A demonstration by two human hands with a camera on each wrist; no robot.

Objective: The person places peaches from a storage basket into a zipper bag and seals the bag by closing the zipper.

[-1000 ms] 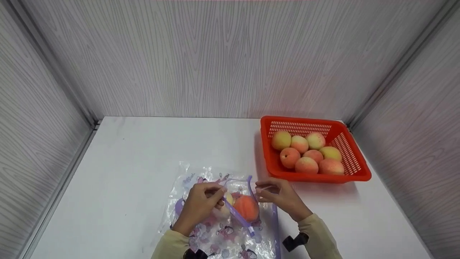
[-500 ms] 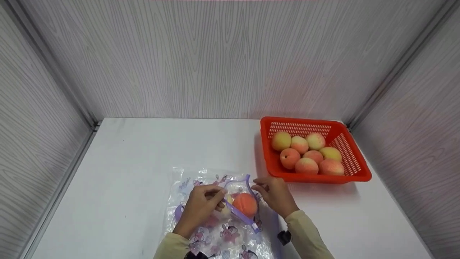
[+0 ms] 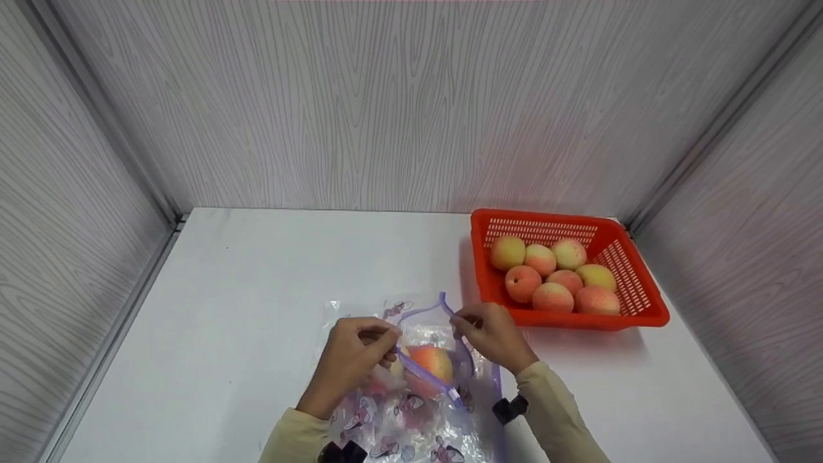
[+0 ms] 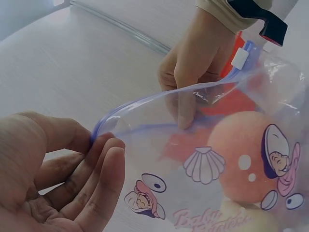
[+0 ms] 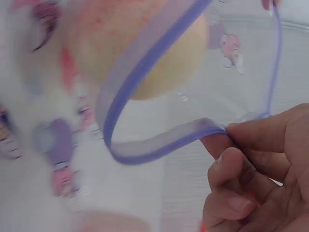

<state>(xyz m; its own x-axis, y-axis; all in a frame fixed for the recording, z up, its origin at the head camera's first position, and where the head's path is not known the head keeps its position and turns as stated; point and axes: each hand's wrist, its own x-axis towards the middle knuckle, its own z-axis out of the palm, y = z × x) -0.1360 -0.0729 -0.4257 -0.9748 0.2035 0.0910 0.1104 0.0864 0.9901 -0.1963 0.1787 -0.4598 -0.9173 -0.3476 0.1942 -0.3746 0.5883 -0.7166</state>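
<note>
A clear printed zip bag (image 3: pixel 411 418) with purple zip edges lies on the table, its mouth held apart. My left hand (image 3: pixel 357 350) pinches one purple edge between thumb and fingers. The opposite edge is pinched by my right hand (image 3: pixel 494 334), as the right wrist view also shows. Inside the bag, below the mouth, sits a red-and-yellow peach (image 3: pixel 436 361), with a paler fruit beside it partly hidden by the left hand. A white slider (image 4: pixel 239 58) sits at one end of the zip in the left wrist view.
A red plastic basket (image 3: pixel 578 319) stands at the back right, just beyond my right hand. Several peaches (image 3: pixel 553 298) lie in it. Pale wood-grain panels (image 3: pixel 334 116) enclose the white table (image 3: pixel 289 257) at the back and sides.
My right fingers have moved onto the purple edge and now pinch it. The bag's mouth has shifted slightly up in the head view, and the peach inside shows a yellower side.
</note>
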